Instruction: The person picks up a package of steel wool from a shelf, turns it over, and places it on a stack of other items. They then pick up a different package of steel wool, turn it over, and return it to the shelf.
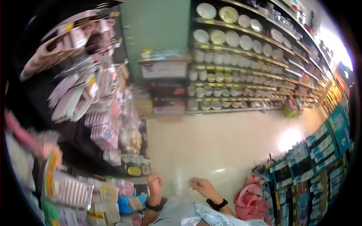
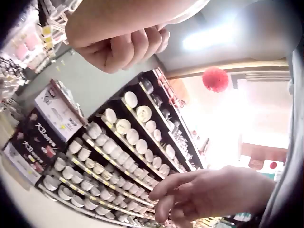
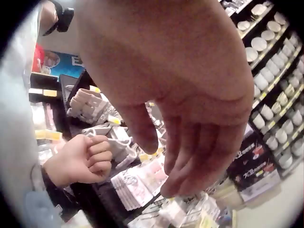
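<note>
My left hand (image 1: 155,187) is raised in front of my body at the lower middle of the head view. Its fingers are curled into the palm with nothing in them, as the fist (image 3: 85,160) in the right wrist view shows. To the right of it, my right hand (image 1: 204,187) hangs in the air with relaxed, slightly bent fingers. In the left wrist view that hand (image 2: 209,194) holds nothing. Both wrists wear black bands. Nearest to the left hand are packaged goods (image 1: 130,203) on the rack beside it.
Shelves of white bowls and plates (image 1: 237,56) line the far wall, with stacked boxes (image 1: 166,86) beside them. Baskets and trays (image 1: 71,94) hang on the left. A pink bag-like bundle (image 1: 252,197) lies at right near a teal rack (image 1: 301,158). Another person's pink sleeve (image 1: 22,132) shows at far left.
</note>
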Demonstrator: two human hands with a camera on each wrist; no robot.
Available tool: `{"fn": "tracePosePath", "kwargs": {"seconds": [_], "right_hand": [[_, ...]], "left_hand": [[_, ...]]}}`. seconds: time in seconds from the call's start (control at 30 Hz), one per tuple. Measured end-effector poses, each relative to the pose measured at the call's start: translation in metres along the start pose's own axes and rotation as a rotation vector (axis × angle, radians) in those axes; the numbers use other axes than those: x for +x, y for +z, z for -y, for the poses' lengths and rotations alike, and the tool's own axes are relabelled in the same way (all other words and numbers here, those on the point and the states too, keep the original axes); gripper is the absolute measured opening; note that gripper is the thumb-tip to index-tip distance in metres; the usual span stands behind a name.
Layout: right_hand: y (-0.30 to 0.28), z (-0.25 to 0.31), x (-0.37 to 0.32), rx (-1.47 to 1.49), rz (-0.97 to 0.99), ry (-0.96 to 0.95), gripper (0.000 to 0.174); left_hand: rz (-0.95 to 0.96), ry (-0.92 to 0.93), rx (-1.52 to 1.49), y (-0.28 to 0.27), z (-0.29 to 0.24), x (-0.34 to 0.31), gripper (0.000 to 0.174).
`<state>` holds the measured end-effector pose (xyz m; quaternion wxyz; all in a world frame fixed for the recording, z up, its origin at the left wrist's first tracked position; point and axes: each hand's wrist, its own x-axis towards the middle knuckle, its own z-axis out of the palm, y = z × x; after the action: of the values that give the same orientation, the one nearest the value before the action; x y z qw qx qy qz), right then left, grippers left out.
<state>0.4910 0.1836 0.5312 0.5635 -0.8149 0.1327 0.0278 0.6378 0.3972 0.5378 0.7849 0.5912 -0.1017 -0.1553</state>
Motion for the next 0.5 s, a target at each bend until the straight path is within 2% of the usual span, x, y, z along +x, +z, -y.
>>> {"fn": "tracePosePath", "kwargs": {"seconds": [0.1, 0.13, 0.23, 0.33, 0.37, 0.43, 0.5], "right_hand": [[-0.041, 0.05, 0.047, 0.034, -0.158, 0.024, 0.03], [-0.05, 0.051, 0.061, 0.101, -0.199, 0.002, 0.031], [-0.083, 0.075, 0.097, 0.165, -0.221, 0.12, 0.026], [-0.095, 0.031, 0.137, 0.235, -0.246, -0.027, 0.026], [-0.1, 0.024, 0.151, 0.198, -0.249, 0.017, 0.026], [-0.111, 0.011, 0.186, 0.119, -0.245, 0.097, 0.027], [-0.123, -0.002, 0.233, -0.139, -0.304, 0.048, 0.026]], "left_hand": [[0.224, 0.042, 0.085, 0.033, -0.025, 0.088, 0.021], [0.233, 0.014, 0.063, 0.052, -0.027, 0.114, 0.02], [0.281, -0.091, 0.015, 0.083, -0.034, 0.173, 0.019], [0.379, -0.208, -0.061, 0.104, -0.027, 0.217, 0.021], [0.455, -0.178, 0.038, 0.108, -0.027, 0.23, 0.021], [0.567, -0.042, 0.197, 0.106, 0.007, 0.262, 0.02], [0.595, -0.033, 0.308, 0.111, 0.012, 0.295, 0.019]]}}
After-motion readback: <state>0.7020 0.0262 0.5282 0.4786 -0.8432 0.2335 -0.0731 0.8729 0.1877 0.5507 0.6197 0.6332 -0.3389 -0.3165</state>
